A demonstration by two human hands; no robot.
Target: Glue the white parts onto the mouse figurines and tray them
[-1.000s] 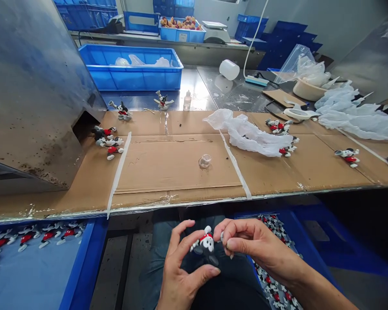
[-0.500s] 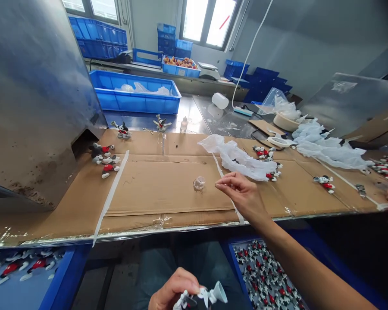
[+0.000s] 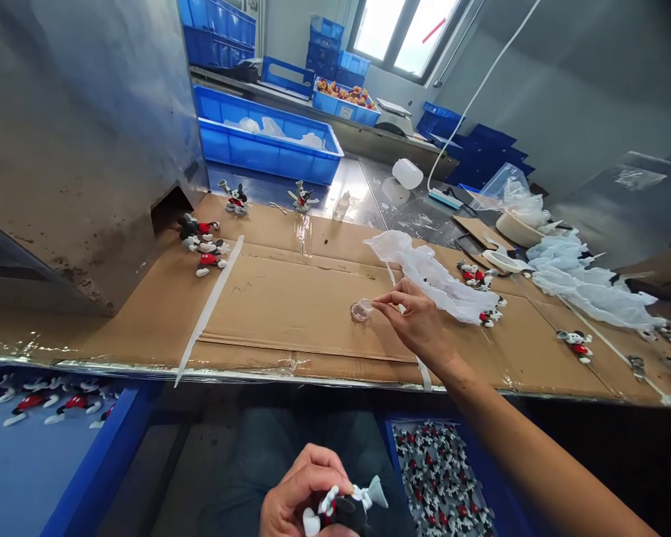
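Left hand (image 3: 299, 500) low at 6 o'clock, fingers curled tight around a toy (image 3: 341, 509). Right hand (image 3: 417, 324) stretched out over the cardboard (image 3: 291, 306), thumb and finger pinched together, tips right beside a small clear cup (image 3: 361, 310); cannot tell if anything is held. Cup near the middle, at 9 o'clock from that hand. White bag (image 3: 436, 276) at its 1 o'clock. More toys (image 3: 201, 242) far off at 10 o'clock.

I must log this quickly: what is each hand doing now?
Left hand: closed, holding a small figurine.
Right hand: fingertips pinched beside the small clear cup; any held piece cannot be told.
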